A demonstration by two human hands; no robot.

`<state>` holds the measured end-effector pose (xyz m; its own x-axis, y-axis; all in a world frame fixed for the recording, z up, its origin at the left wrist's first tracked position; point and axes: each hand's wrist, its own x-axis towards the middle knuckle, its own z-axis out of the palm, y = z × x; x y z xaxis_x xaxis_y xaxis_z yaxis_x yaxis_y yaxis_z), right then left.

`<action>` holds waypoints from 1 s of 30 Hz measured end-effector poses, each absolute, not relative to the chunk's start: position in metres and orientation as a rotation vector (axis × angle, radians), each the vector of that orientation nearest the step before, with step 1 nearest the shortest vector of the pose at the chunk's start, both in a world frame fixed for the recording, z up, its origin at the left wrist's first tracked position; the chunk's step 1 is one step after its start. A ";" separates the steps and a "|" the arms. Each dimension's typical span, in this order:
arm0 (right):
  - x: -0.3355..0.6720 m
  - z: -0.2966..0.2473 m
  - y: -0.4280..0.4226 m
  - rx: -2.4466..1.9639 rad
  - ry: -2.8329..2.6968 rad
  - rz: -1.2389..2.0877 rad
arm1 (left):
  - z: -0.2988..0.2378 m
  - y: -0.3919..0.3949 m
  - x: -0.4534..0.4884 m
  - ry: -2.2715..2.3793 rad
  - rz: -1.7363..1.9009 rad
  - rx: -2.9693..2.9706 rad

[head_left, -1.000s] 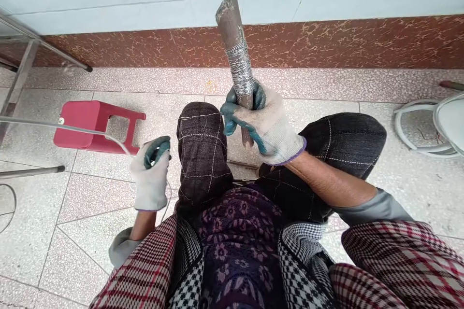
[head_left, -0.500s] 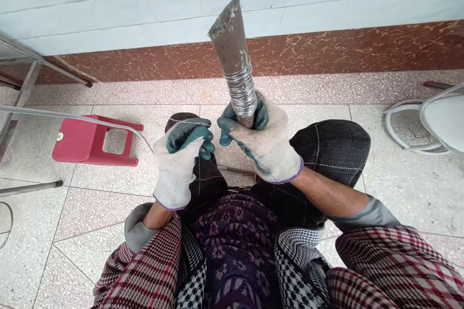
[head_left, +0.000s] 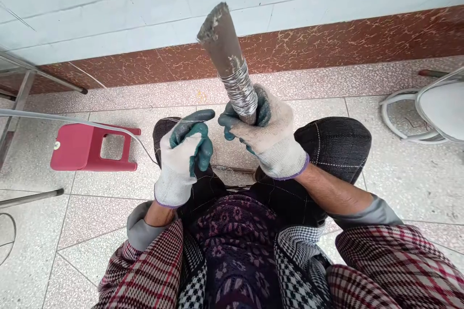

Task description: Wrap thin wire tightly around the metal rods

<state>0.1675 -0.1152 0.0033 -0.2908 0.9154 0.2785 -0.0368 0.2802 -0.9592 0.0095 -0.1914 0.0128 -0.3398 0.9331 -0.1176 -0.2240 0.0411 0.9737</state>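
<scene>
My right hand [head_left: 266, 128], in a white glove with teal coated fingers, is closed around the lower end of a brown, rough-ended pipe [head_left: 224, 48]. The pipe tilts up and to the left. Many turns of thin silvery wire [head_left: 239, 91] are wound about it just above my fingers. Left of it is my left hand [head_left: 186, 149], gloved alike, its index finger stretched toward the pipe and its other fingers curled. A fine strand of wire crosses its thumb and index finger; the grip on it is partly hidden.
A red plastic stool [head_left: 92, 147] lies on its side at left, with a pale cable [head_left: 72, 118] passing above it toward my left wrist. Metal frame legs [head_left: 21, 94] stand farther left. At right is a white round-seated chair [head_left: 442, 111]. A tiled wall [head_left: 145, 14] rises ahead.
My left index finger has straightened out and the hand has loosened a little. The pipe's top has shifted slightly left in view, while my right hand keeps its hold.
</scene>
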 end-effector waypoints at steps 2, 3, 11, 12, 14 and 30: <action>0.169 0.003 -0.115 -0.828 -1.578 1.160 | 0.015 -0.190 0.008 1.368 1.526 0.816; 0.169 0.002 -0.116 -0.815 -1.594 1.147 | 0.015 -0.189 0.007 1.380 1.536 0.829; 0.175 -0.008 -0.117 -0.805 -1.759 1.013 | 0.015 -0.183 0.002 1.413 1.541 0.921; 0.176 -0.007 -0.116 -0.812 -1.770 1.007 | 0.015 -0.183 0.001 1.418 1.546 0.937; 0.177 -0.005 -0.115 -0.810 -1.777 0.990 | 0.016 -0.184 -0.002 1.436 1.547 0.953; 0.176 0.005 -0.113 -0.806 -1.904 0.978 | 0.010 -0.174 -0.009 1.540 1.586 0.847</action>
<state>0.1765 -0.1128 0.0046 -0.4511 0.8084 0.3781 0.1637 0.4914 -0.8554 -0.0094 -0.1742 0.0099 -0.4959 0.8673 -0.0438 -0.0692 0.0109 0.9975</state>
